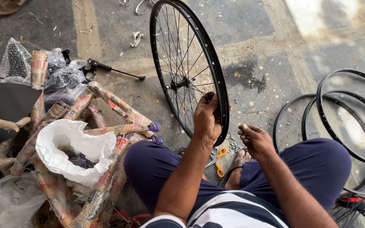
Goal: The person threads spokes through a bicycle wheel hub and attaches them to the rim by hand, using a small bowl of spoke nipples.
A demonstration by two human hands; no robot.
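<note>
Head view: I see the left hand [207,117] gripping the bicycle wheel [189,67] rim, upright. Right hand [255,140] pinches a small metal piece, too small to tell.

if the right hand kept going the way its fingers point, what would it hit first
The right hand points left toward the wheel that the left hand grips. It would probably meet the rim's lower edge first, just below the left hand, though depth is hard to judge here.
</note>
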